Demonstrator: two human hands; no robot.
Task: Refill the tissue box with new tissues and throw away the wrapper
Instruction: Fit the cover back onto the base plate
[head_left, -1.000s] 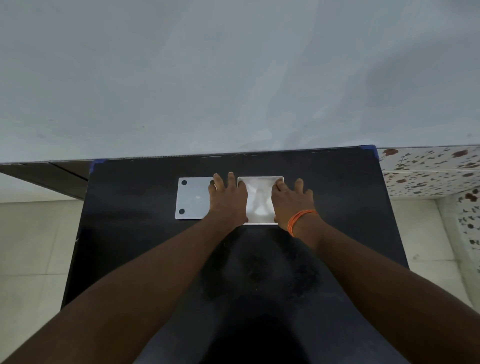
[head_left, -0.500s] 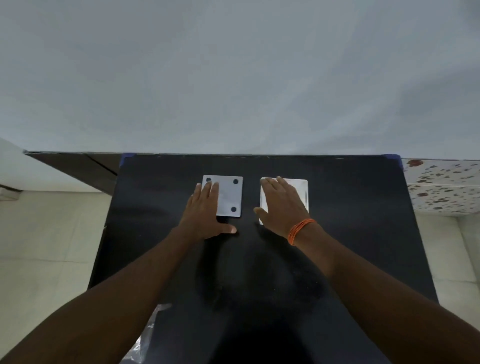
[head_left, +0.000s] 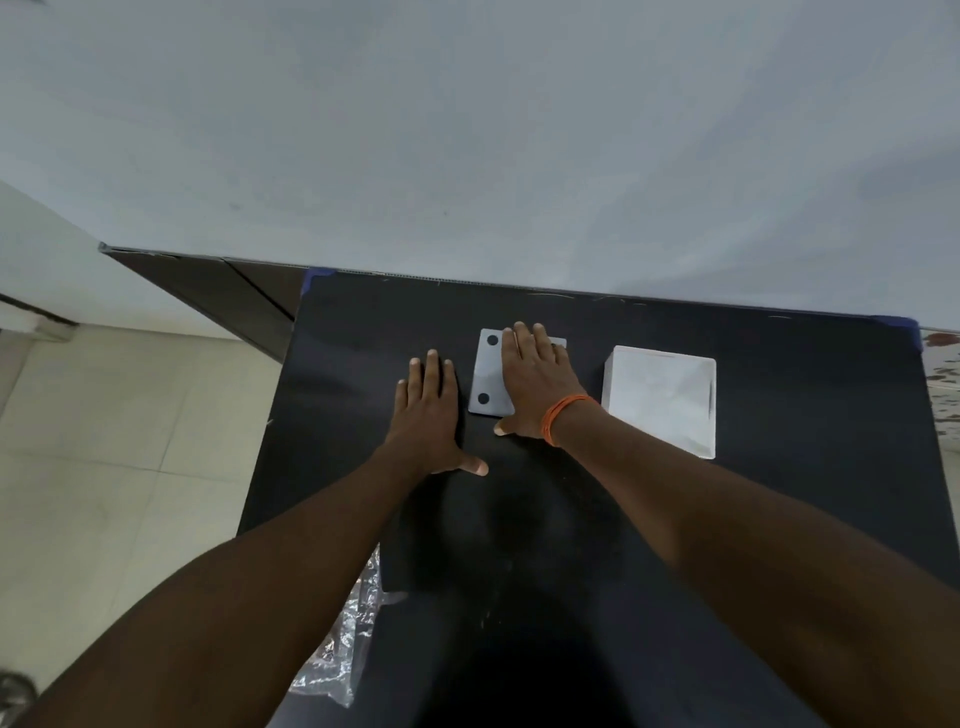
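Right hand (head_left: 535, 379) lies flat, fingers straight, palm down on the grey lid (head_left: 488, 374), covering most of its right half; it presses rather than grips, nothing pinched. The lid is underside up: two dark pads show on its left edge. Left hand (head_left: 428, 415) lies flat and empty on the black table (head_left: 779, 467), just left of the lid, thumb out toward it, not touching. The white box (head_left: 660, 402) stands right of the lid, apart from it, open side up with white tissue filling it, so the refill looks done and closing is the step in hand. The clear wrapper (head_left: 343, 623) hangs off the table's near-left edge, well apart from the lid on the person's side, partly hidden under the left forearm. To do this well: don't try lifting the lid from a flat palm, it lies flush on the table. Slide it toward a free edge or hook a fingertip under its near edge, then pinch across the two short sides. Keep the padded face outward when seating it; I judge the pads are feet, so the box likely gets flipped after. Square the lid to the box rim before pressing, and press the corners evenly so tissue doesn't get trapped in the seam. Left hand should steady the box wall meanwhile. The wrapper goes last; it's light and could slip off the edge, so grab it soon.
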